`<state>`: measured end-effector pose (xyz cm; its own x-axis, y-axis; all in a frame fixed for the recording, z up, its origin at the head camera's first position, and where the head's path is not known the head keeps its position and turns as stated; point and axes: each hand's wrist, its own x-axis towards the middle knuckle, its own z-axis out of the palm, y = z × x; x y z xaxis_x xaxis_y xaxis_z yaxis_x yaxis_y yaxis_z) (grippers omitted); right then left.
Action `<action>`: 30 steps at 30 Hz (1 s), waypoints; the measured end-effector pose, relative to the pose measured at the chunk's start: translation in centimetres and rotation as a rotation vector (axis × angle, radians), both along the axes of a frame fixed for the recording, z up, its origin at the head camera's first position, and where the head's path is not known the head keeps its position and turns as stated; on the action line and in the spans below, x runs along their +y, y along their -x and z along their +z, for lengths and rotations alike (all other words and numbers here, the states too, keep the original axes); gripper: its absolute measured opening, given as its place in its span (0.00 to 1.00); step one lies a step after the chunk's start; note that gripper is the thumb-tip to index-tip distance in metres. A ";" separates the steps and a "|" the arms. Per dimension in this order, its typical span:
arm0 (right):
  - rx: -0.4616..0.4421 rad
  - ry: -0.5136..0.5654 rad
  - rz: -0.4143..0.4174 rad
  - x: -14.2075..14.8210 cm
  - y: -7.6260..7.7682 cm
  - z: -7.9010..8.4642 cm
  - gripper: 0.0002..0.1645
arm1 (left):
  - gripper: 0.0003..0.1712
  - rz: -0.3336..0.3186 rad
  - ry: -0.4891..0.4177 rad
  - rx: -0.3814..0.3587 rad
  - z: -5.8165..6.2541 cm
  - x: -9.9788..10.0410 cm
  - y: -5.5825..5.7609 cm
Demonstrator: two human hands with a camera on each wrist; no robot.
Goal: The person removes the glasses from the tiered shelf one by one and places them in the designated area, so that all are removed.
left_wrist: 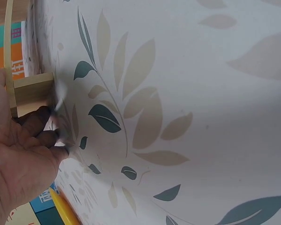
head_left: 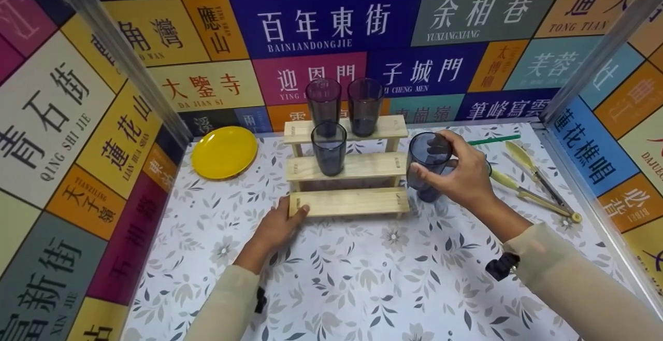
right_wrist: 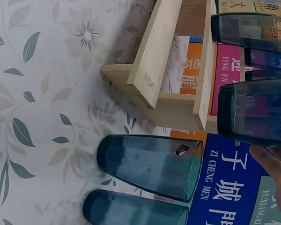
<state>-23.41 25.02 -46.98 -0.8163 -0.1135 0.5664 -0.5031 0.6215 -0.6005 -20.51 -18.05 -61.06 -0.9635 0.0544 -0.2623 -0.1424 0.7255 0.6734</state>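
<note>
Right hand holds a dark glass beside a stepped wooden stand

The glass (head_left: 424, 153), roughly upright, is raised above the table (head_left: 321, 284), just off the right end of the wooden stand (head_left: 349, 203). The right hand (head_left: 463, 172) grips it, thumb and fingers spread to its width and curved round its side. The left hand (head_left: 274, 227) pinches the left end of the lowest step, thumb on top.

Two similar glasses (right_wrist: 150, 164) stand on the table at the stand's right. The middle step bears one glass (head_left: 329, 152) left of centre; the top step, nearest the table's back edge, bears a pair of glasses (head_left: 365, 108).

A yellow plate (head_left: 224, 153) lies by the back left corner. Toward the back right corner is a green stick (head_left: 494, 139), with tongs (head_left: 546, 202) along the right edge. Lettered panels (head_left: 331, 19) rise behind.
</note>
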 end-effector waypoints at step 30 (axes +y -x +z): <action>0.025 -0.006 -0.026 3.2 -2.1 -1.3 0.48 | 0.53 -0.008 -0.002 0.010 -0.3 -0.2 0.2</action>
